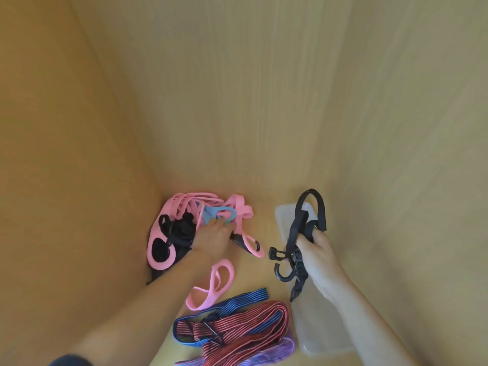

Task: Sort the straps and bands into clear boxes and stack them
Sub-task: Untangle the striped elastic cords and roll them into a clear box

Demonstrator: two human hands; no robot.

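My right hand [318, 257] grips a bundle of black straps [306, 220] with plastic hooks hanging below it, held above a clear box [322, 336]. My left hand [211, 237] reaches into a tangled pile of pink bands [184, 204] and black straps in the corner, its fingers at a light blue band [219, 211]; what they hold is hidden. A loose pink band [216, 283] lies beside my left forearm. Red-and-blue striped elastic straps [237, 326] with a purple band [280, 350] lie near the front.
Everything sits on a wooden surface enclosed by wooden walls at the left [66, 180] and back [264, 101]. The clear box runs lengthwise along the right side. A black hook [239, 240] pokes out by my left hand.
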